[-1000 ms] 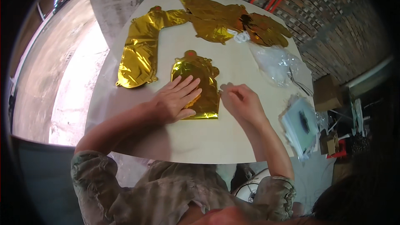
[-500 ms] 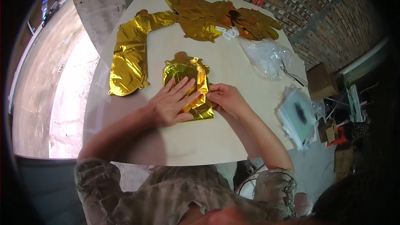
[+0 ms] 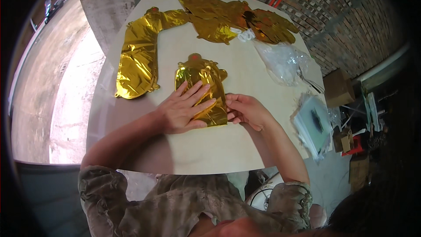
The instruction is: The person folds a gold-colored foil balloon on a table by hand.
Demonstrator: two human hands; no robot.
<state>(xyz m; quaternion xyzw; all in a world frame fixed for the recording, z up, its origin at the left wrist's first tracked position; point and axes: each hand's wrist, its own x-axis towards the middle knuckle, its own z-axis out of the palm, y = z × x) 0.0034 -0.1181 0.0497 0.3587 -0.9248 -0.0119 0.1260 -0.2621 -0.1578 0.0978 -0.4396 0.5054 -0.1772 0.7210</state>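
- The left hand (image 3: 182, 112) lay flat, fingers spread, pressing down on the small gold foil balloon (image 3: 202, 88) near the middle of the table (image 3: 245, 149).
- The right hand (image 3: 246, 110) pinched that balloon's near right corner with curled fingers.
- The table's near edge ran just below both wrists, with a bare strip of tabletop between.
- A long gold balloon (image 3: 139, 57) lay to the left, reaching close to the left edge.
- A heap of gold balloons (image 3: 228, 17) filled the far end.
- A clear plastic bag (image 3: 283, 61) sat on the right, with bare tabletop between it and the small balloon.
- A flat packet (image 3: 313, 125) overhung the right edge.
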